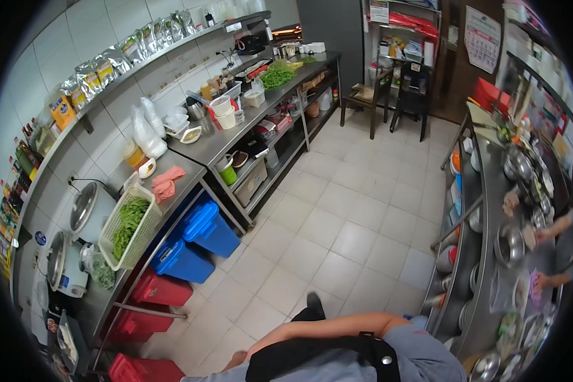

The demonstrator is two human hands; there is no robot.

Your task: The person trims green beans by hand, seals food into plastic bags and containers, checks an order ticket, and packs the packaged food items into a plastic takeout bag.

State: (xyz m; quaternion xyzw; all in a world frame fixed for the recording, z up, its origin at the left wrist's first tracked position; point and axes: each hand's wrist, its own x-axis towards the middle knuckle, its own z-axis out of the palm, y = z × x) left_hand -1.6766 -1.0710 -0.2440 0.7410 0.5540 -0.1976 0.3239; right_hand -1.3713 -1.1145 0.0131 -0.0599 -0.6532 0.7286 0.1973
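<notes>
At the bottom, a bare forearm from the right-side sleeve reaches leftward across my dark apron (321,360). What seems to be my right hand (235,360) is a small, partly hidden patch of skin at its far end. Its fingers cannot be made out, nor anything in them. My left hand does not show. Left of my body, red bins (148,368) stand under the steel counter (188,167). That counter bears a white basket (148,219) of green leaves, a pink cloth (166,183) and cookers (88,210).
Blue bins (211,228) stand under the left counter. Two chairs (367,102) are at the back. At the right counter (487,191), a co-worker's hands (541,283) are beside a metal bowl (509,245) and something purple. Tiled floor (337,235) lies between the counters.
</notes>
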